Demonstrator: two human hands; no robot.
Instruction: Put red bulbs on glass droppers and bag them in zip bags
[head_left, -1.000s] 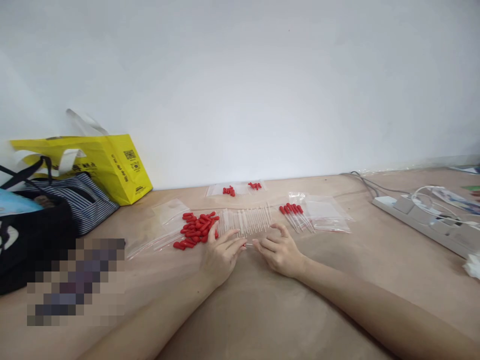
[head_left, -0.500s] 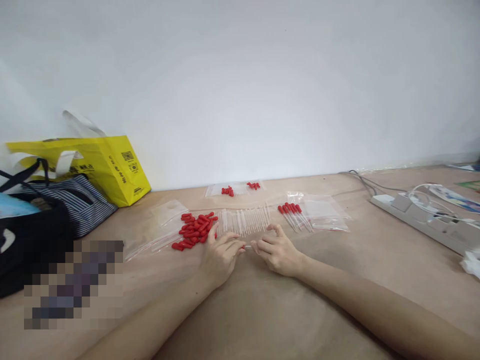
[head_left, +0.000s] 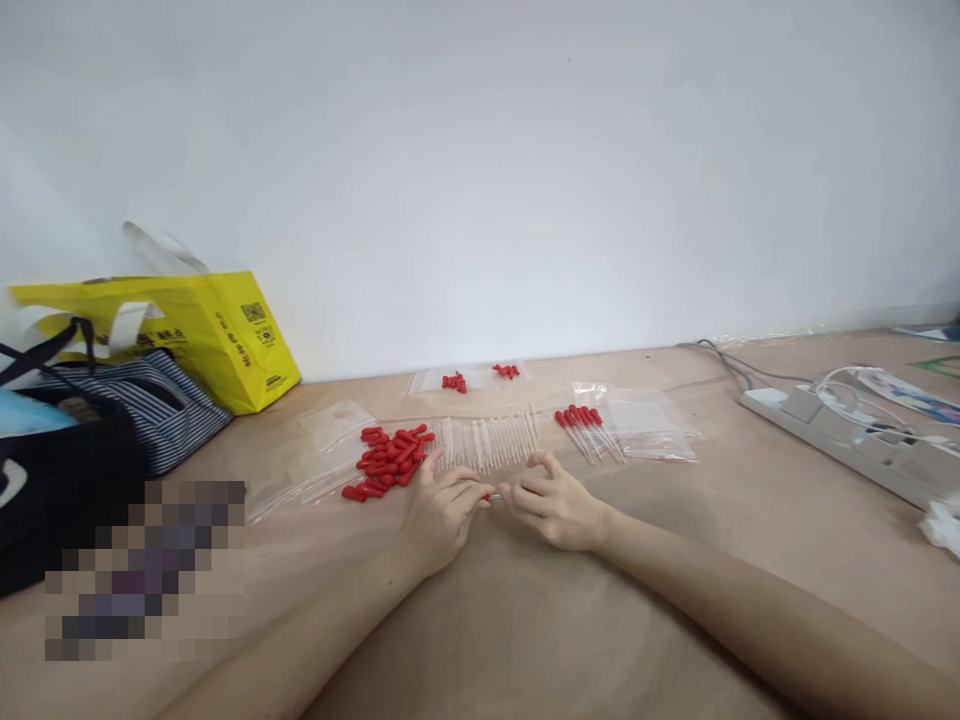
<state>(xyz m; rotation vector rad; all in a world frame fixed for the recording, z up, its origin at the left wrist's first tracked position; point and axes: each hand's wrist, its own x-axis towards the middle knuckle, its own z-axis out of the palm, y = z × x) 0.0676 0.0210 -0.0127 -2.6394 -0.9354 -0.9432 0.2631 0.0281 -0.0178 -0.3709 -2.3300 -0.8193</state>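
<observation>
My left hand (head_left: 444, 508) is closed in a pinch on a red rubber dropper bulb (head_left: 486, 496), most of it hidden by the fingers. Facing it, my right hand (head_left: 553, 503) pinches a thin clear dropper tube (head_left: 496, 498), whose end meets the bulb between the two hands. Just beyond the left hand lies a heap of red bulbs (head_left: 391, 455). Many clear tubes (head_left: 484, 443) are laid side by side past my fingertips. Several droppers with red bulbs on their tubes (head_left: 589, 428) rest together beyond my right hand.
Clear plastic bags (head_left: 652, 425) lie at the right and a plastic bag (head_left: 330, 430) at the left. Farther back, another bag (head_left: 480, 376) has small red bulbs on it. A power strip (head_left: 840, 445) sits right; a yellow bag (head_left: 247, 350) and striped bag (head_left: 165, 400) stand left.
Both hands stay nearly in place, still pinching the bulb and tube. The gap between them looks slightly narrower, and the right hand has shifted a little to the left.
</observation>
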